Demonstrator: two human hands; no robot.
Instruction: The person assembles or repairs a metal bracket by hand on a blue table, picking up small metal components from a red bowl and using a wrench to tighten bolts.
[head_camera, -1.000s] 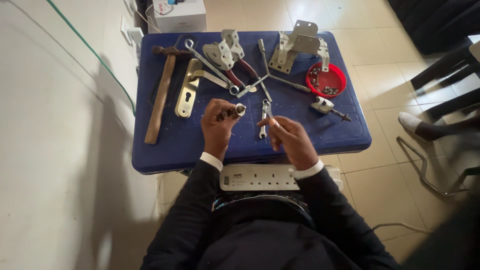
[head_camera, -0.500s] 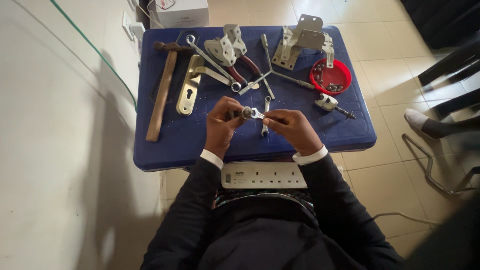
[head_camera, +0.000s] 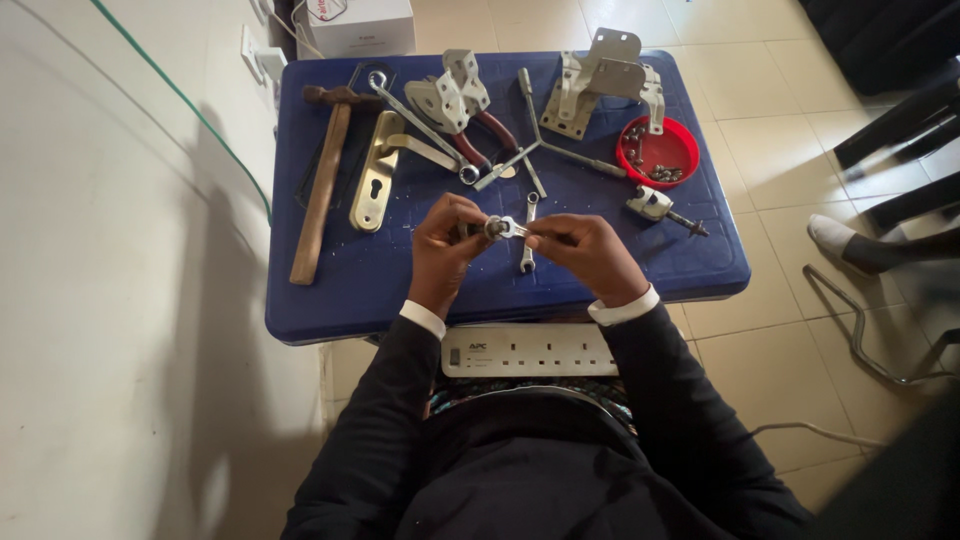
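Both hands have closed together at frame centre: left hand (head_camera: 445, 245) pinches a small metal fitting (head_camera: 492, 228), right hand (head_camera: 585, 250) clamps a small wrench (head_camera: 512, 229) onto it, above the blue surface (head_camera: 400, 280); hammer (head_camera: 322, 180) at left.

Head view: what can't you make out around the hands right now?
- Small metal part between left hand and right hand: too small, fingers cover it.
- Spanner on the table: partly behind the right hand.
- Red dish contents: too small.
- White box: cut by top edge.
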